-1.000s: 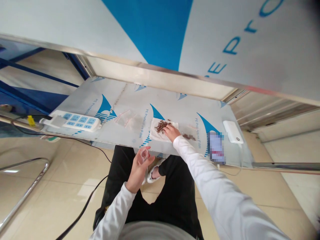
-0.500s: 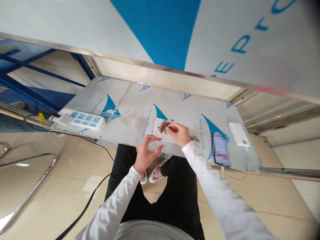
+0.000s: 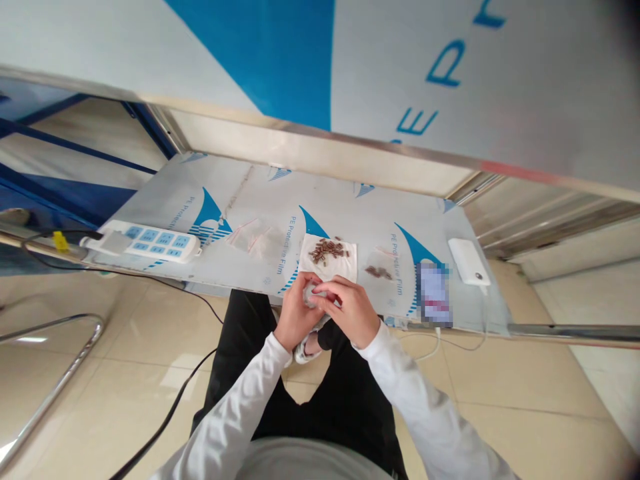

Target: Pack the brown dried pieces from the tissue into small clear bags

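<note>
My left hand (image 3: 295,312) is closed around a clear plastic bag (image 3: 309,293) in front of the shelf edge, above my lap. Over the bag's mouth is my right hand (image 3: 354,312), its fingertips pinched together; what they hold, if anything, is hidden. Just beyond both hands, small brown pellet-like pieces (image 3: 327,251) lie heaped on a white paper sheet (image 3: 345,269). To the right of the sheet rests a small clear bag (image 3: 379,272) with more brown pieces in it.
Clear zip bags (image 3: 255,240) lie on the film-covered shelf (image 3: 330,200). A power strip (image 3: 155,244) is at the left. A phone (image 3: 434,297) and a white power bank (image 3: 469,261) with cables sit at the right. An upper panel (image 3: 375,67) overhangs the shelf.
My right hand has moved from the brown pieces back toward me, to the bag in my left hand. The view has shifted slightly.
</note>
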`<action>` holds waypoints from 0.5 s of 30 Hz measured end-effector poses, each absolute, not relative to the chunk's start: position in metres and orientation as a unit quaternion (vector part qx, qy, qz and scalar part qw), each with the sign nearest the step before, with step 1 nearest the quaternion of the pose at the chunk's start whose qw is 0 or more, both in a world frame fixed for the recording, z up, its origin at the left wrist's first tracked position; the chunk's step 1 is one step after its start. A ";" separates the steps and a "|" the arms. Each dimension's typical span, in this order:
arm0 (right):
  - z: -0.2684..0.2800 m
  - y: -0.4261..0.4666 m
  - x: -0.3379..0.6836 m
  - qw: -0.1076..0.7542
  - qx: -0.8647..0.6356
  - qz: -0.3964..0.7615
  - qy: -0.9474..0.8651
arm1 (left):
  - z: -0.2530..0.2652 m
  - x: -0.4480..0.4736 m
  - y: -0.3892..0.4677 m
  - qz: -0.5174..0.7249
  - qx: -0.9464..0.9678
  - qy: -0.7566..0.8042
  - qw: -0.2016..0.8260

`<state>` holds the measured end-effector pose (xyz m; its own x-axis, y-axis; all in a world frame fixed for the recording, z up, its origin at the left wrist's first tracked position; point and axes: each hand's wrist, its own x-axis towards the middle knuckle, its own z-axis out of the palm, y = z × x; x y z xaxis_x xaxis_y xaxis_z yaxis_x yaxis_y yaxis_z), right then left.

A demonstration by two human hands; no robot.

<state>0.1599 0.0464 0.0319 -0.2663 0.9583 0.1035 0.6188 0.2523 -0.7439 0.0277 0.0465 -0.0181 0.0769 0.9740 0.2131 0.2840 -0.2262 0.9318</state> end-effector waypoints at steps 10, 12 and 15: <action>-0.066 0.128 0.172 0.215 -0.716 0.210 -0.630 | -0.027 0.011 0.042 0.464 0.584 0.543 0.385; -0.084 0.137 0.169 0.204 -0.721 0.197 -0.633 | -0.027 0.006 0.040 0.459 0.581 0.547 0.390; -0.096 0.138 0.167 0.200 -0.727 0.173 -0.633 | -0.028 -0.001 0.039 0.459 0.571 0.558 0.390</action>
<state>0.1674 0.1383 -0.0955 0.1387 0.9903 0.0023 0.8518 -0.1182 -0.5104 -0.0009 0.0391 -0.0276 -0.0437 0.9951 0.0884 0.2799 -0.0727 0.9573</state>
